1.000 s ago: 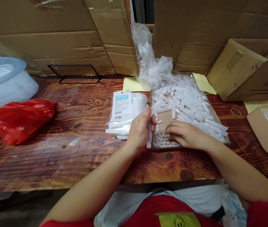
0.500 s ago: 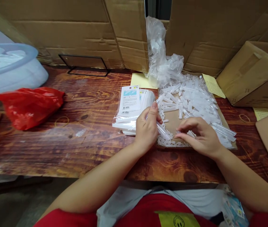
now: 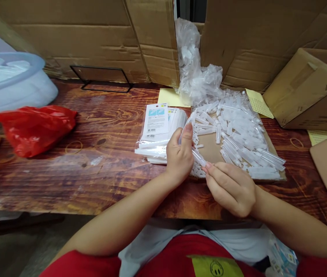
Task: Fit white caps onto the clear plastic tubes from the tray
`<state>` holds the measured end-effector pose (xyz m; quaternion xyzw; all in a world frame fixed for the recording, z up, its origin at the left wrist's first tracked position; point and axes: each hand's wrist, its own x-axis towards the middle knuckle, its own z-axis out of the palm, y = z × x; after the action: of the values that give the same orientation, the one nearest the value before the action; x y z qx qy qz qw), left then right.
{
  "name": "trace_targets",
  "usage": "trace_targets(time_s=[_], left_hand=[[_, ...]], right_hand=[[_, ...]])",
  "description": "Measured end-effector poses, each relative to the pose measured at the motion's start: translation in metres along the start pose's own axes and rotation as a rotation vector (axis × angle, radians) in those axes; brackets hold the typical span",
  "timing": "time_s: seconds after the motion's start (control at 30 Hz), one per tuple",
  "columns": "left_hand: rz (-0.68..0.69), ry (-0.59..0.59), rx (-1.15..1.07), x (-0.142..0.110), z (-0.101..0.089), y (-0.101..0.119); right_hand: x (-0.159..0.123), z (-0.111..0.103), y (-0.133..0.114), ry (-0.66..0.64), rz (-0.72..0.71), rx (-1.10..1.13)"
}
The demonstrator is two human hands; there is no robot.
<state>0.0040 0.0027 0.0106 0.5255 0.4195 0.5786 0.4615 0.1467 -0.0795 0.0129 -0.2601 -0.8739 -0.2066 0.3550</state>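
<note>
My left hand is closed around a clear plastic tube whose lower end sticks out to the right. At that end, the fingertips of my right hand pinch the tube; a small cap there, if any, is hidden. Another translucent piece shows above my left thumb. Just beyond both hands lies a shallow cardboard tray heaped with translucent tubes and small white plastic bits. Left of it, by my left hand, is a stack of clear packets with printed cards.
A red plastic bag and a pale blue tub of white pieces stand at left. Behind are a black wire stand, a crumpled clear bag and cardboard walls. At right are a cardboard box and a tan container.
My right hand has left the small pieces in the tray and moved to the tube's end, its fingers closing there. My left hand has tilted the tube outward to the right.
</note>
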Motion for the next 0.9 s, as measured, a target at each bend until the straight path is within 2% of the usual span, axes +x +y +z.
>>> trace_targets(time_s=[0.1, 0.27, 0.47, 0.6, 0.7, 0.9], left_hand=[[0.012, 0.009, 0.023, 0.0, 0.0, 0.0], [0.017, 0.013, 0.016, -0.003, 0.0, -0.002], [-0.014, -0.021, -0.025, -0.003, 0.001, -0.001], [-0.096, -0.012, -0.019, -0.001, 0.001, -0.001], [-0.115, -0.021, -0.004, -0.001, 0.001, 0.0], [0.06, -0.01, 0.087, -0.005, -0.002, -0.006]], right_hand=[[0.0, 0.002, -0.004, -0.009, 0.019, -0.007], [-0.002, 0.007, -0.008, 0.0, 0.066, 0.127], [0.004, 0.0, -0.005, 0.092, 0.319, 0.3], [0.008, -0.005, -0.001, 0.16, 0.388, 0.316], [0.008, -0.003, -0.001, 0.166, 0.419, 0.334], [0.002, 0.005, -0.005, 0.087, 0.475, 0.177]])
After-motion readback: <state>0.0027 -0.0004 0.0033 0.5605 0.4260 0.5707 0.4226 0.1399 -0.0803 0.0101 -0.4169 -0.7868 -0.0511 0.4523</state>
